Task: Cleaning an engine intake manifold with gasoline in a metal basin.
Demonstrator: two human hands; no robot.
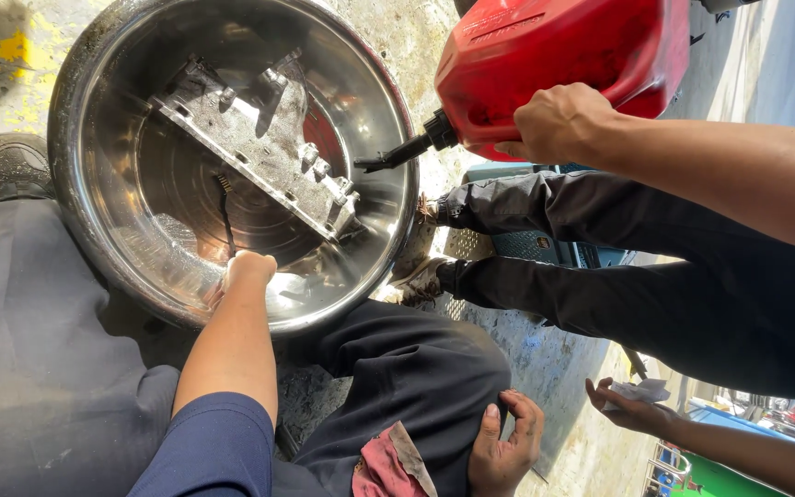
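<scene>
Reaching into the big steel basin (232, 156) at upper left of the frame, the left hand (248, 270) is closed in a fist around a thin brush (224, 216) beside the grimy metal engine part (264, 147). Resting on the dark trouser knee at bottom centre, the right hand (505, 442) has loosely curled fingers holding nothing. A co-worker's hand (558, 120) tilts a red fuel can (554, 60) at upper right, its black spout (402, 154) over the basin's rim.

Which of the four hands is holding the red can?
The co-worker's hand at top right, pressed on the red can beside its black spout. Of the others, a fist is inside the steel basin, one hand rests on a knee, and one grips white paper.
</scene>
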